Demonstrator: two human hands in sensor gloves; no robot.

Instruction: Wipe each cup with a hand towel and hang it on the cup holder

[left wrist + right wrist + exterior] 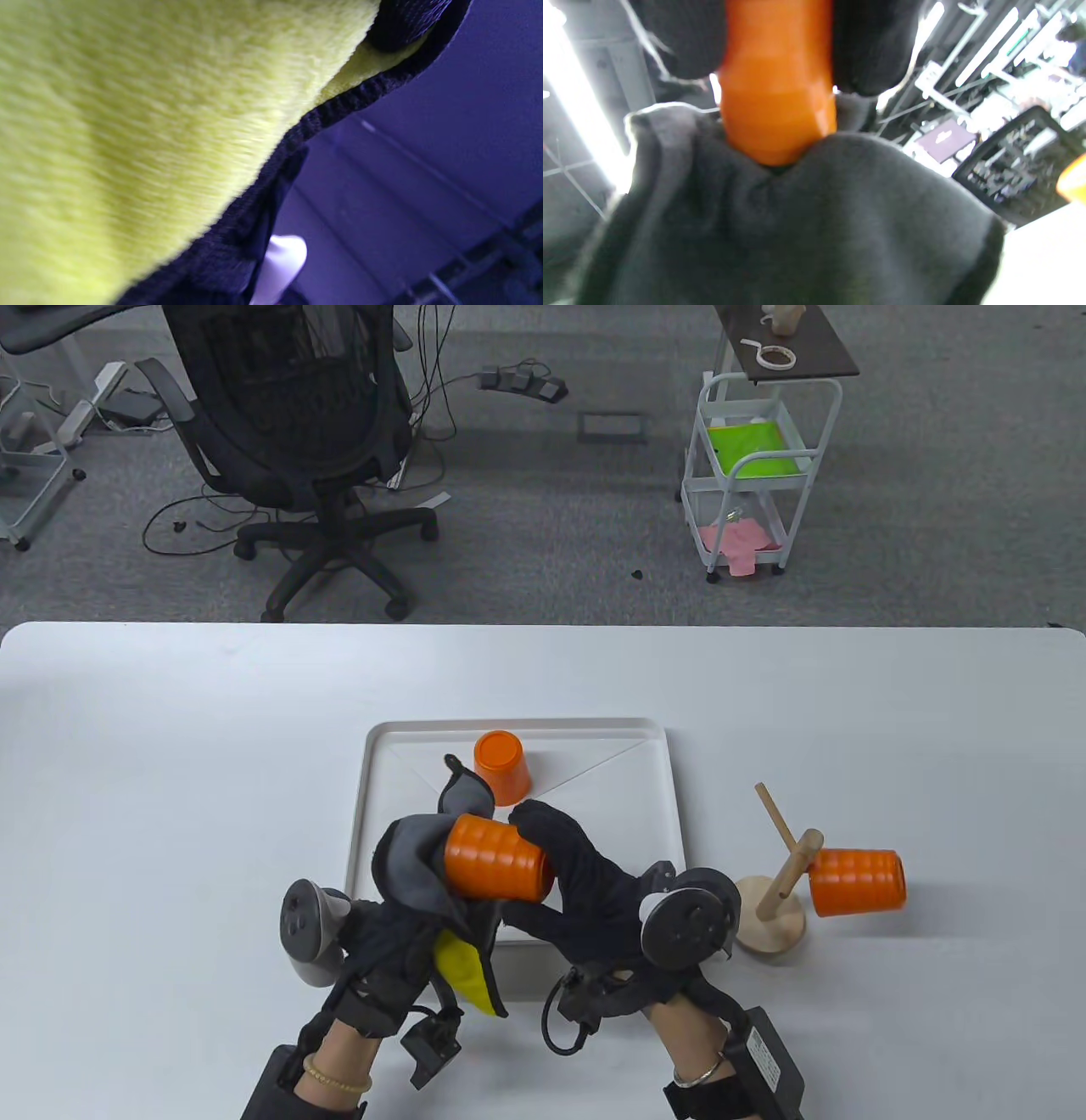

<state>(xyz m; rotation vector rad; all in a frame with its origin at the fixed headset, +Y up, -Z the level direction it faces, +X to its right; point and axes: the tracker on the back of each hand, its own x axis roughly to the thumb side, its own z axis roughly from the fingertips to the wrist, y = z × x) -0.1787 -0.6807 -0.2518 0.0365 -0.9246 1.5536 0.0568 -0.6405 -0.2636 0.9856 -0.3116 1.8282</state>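
Above the tray's (373, 780) near edge, the right hand (585, 891) grasps a cup (496, 857) lying sideways, base pointing left into the towel (416, 857) gripped by the left hand (382, 933). Farther back, a second cup (502, 766) stands inverted on the tray; at right on the tabletop (170, 780), a third cup (857, 882) hangs on the holder (780, 891), axis level.

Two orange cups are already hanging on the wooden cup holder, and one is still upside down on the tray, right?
Not quite. The table view shows only one orange cup hanging on the wooden cup holder. One is upside down on the white tray, and a third is being wiped in the hands.
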